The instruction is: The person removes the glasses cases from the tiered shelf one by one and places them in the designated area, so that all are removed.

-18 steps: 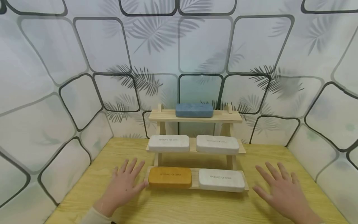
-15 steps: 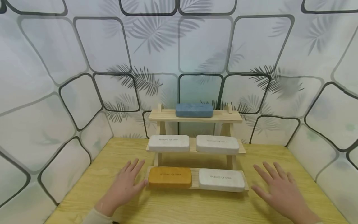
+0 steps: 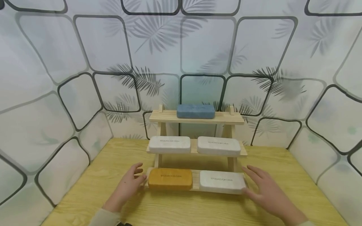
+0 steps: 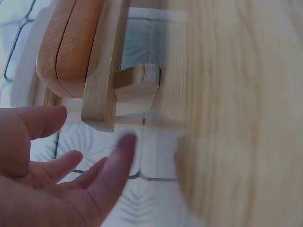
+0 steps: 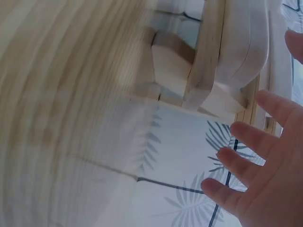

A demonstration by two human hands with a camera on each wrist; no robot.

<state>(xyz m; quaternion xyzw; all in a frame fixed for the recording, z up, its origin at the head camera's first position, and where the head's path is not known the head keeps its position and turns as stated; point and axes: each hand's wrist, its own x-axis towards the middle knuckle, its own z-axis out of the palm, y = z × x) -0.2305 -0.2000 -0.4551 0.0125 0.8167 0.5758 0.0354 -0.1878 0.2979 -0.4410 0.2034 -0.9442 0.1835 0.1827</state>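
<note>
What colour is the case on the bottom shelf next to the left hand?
Mustard yellow case, beside the left hand; the head view shows it best.

A staged recording booth: leaf-printed curtain walls enclose a wooden table bearing a tiered display rack.

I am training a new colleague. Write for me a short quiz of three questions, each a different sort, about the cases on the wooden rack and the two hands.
1. True or false: the blue case lies alone on the top shelf of the wooden rack.
2. Multiple choice: the left hand is nearest to which case? A) the blue case B) the orange case C) a white case on the middle shelf.
3. Fill in: the rack holds ___ white cases in all.

Key
1. True.
2. B; the hand is at the left end of the bottom shelf, beside that case.
3. Three: two on the middle shelf, and one on the bottom shelf, where the right hand is.
</note>
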